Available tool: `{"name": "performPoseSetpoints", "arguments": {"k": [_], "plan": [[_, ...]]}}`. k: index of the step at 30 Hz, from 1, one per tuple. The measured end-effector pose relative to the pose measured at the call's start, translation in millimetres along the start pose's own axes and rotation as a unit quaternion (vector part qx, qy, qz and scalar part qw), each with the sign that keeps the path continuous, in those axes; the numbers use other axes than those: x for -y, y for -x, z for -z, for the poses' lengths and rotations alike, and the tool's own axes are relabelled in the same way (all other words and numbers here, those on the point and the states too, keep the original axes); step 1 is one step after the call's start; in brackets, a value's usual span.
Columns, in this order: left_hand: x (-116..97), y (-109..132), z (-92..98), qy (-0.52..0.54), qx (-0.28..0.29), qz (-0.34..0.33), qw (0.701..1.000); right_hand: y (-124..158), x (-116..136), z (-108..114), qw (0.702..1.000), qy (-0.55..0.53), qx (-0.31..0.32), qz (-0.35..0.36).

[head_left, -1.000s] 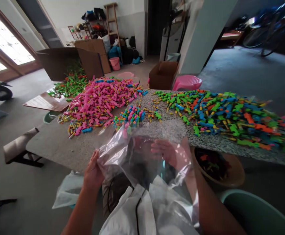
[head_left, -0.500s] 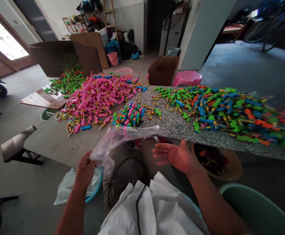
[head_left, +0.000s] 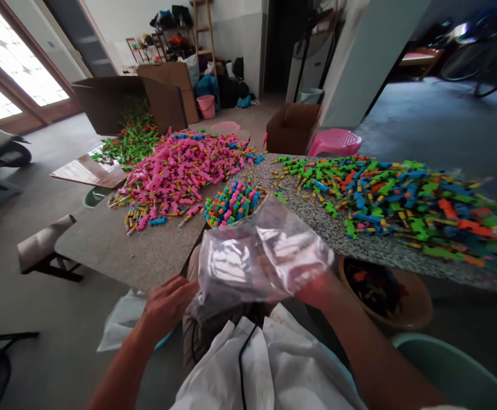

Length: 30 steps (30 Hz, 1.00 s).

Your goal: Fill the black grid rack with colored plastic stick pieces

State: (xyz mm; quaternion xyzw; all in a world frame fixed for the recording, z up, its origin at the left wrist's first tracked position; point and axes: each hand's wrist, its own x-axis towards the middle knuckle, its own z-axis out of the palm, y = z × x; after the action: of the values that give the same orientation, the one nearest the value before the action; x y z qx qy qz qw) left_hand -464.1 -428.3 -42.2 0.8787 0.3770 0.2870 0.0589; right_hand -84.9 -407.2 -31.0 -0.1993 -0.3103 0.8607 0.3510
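Observation:
A clear plastic bag (head_left: pixel 235 262) is spread out above my lap, in front of the table edge. My left hand (head_left: pixel 169 302) grips its left side with the fingers closed. At the bag's lower right is my right hand (head_left: pixel 317 287), partly behind or inside the plastic; its fingers are blurred and hidden. Just beyond the bag stands a tight bundle of colourful small pieces (head_left: pixel 230 203) on the table. A heap of pink pieces (head_left: pixel 180 165) lies behind it to the left, and a heap of green, blue and orange pieces (head_left: pixel 402 199) spreads to the right.
The stone-topped table (head_left: pixel 124 250) crosses in front of me. Behind its left end, a cardboard box (head_left: pixel 103 105) spills green pieces. Another brown box (head_left: pixel 291 128) and a pink stool (head_left: pixel 336 142) are beyond it. A tan basin (head_left: pixel 417 296) and a green tub (head_left: pixel 445 364) sit at lower right.
The bag has opened out wide and moved right. My right hand, earlier spread and apart from the bag, is now at its right side. The view has shifted slightly.

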Motion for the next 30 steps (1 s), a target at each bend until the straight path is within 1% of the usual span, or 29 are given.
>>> {"name": "performPoseSetpoints", "arguments": {"k": [2,4,7,9,11,14,16,18,20,21,22,24,26,27,28,29,30], "plan": [[0.3,-1.9,2.5,-0.026,0.02,-0.056,0.998,4.9,13.9,1.5,1.0,0.0,-0.009,0.004],[4.5,-3.2,5.5,-0.048,0.033,-0.104,0.993,15.6,29.0,4.5,1.0,0.023,-0.018,0.012],[13.0,-6.8,9.6,-0.079,0.054,-0.139,0.986,39.4,44.1,4.0,0.996,0.082,-0.027,0.019],[16.9,-10.2,10.3,-0.104,0.058,-0.149,0.982,54.4,44.7,-1.3,0.994,0.109,-0.021,0.02],[18.3,-13.6,8.7,-0.13,0.063,-0.158,0.977,64.1,39.2,-8.6,0.993,0.11,-0.027,0.02],[17.1,-18.2,4.4,-0.154,0.076,-0.176,0.969,67.8,28.8,-17.4,0.993,0.104,-0.064,0.006],[16.0,-21.5,1.8,-0.151,0.08,-0.181,0.969,68.3,26.0,-18.8,0.985,0.146,-0.094,-0.006],[15.5,-25.4,-0.9,-0.127,0.076,-0.176,0.973,72.2,27.9,-15.8,0.972,0.208,-0.112,-0.013],[14.2,-30.6,-5.4,-0.089,0.066,-0.152,0.982,80.6,33.3,-8.5,0.957,0.258,-0.134,-0.007],[12.4,-34.0,-8.6,-0.071,0.061,-0.124,0.988,85.9,36.7,-3.7,0.949,0.277,-0.152,0.002],[9.0,-38.0,-12.5,-0.058,0.054,-0.081,0.994,91.4,40.1,1.3,0.94,0.292,-0.175,0.015],[-4.1,-48.7,-21.3,-0.042,0.017,0.042,0.998,100.8,46.3,9.9,0.923,0.303,-0.228,0.061],[-27.7,-62.3,-30.2,0.0,-0.049,0.167,0.985,105.6,50.2,13.9,0.907,0.289,-0.28,0.124],[-43.5,-70.0,-34.2,0.044,-0.081,0.207,0.974,105.6,50.8,13.5,0.897,0.28,-0.302,0.159],[-61.3,-78.1,-37.9,0.106,-0.102,0.226,0.963,103.8,50.3,11.7,0.884,0.276,-0.323,0.194],[-80.4,-86.6,-41.5,0.182,-0.105,0.222,0.952,100.2,48.4,8.8,0.867,0.28,-0.344,0.227],[-99.8,-95.5,-45.3,0.267,-0.073,0.2,0.94,95.2,45.0,5.2,0.847,0.293,-0.364,0.252]]}}
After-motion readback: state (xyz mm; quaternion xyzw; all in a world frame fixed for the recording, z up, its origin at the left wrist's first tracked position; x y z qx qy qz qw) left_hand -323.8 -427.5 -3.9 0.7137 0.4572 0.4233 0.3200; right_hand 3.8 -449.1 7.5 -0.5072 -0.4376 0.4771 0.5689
